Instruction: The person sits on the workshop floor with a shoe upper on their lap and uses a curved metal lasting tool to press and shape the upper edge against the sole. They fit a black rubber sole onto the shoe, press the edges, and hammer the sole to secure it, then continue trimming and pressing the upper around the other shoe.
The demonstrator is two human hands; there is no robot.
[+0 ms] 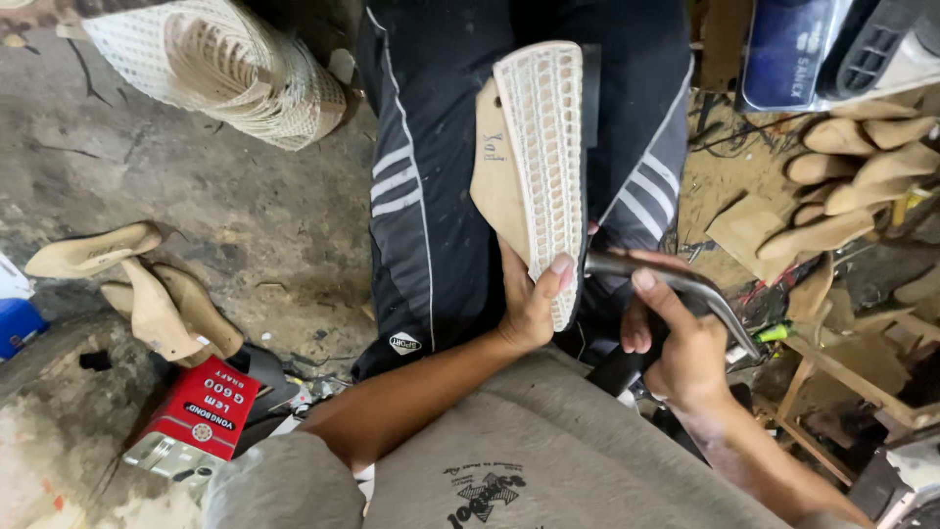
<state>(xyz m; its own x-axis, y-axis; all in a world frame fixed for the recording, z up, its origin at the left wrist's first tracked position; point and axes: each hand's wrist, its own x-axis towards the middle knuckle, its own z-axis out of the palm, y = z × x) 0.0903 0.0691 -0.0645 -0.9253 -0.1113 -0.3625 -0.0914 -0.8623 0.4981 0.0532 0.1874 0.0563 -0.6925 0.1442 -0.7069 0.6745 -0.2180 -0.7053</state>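
Left hand (529, 304) fingers clasping perforated sole (543, 162) upright, right hand (685, 343) fingers gripping metal tool (676, 289) touching it

I am seeing my left hand (529, 304) gripping a shoe last (499, 181) of matt, pale wood, covered by a cream woven mesh upper (548, 157) with an open, rough weave. My right hand (685, 343) is holding a metal tool (676, 284), smooth and dully shining. The concrete floor (196, 186) is looking rough and stained.
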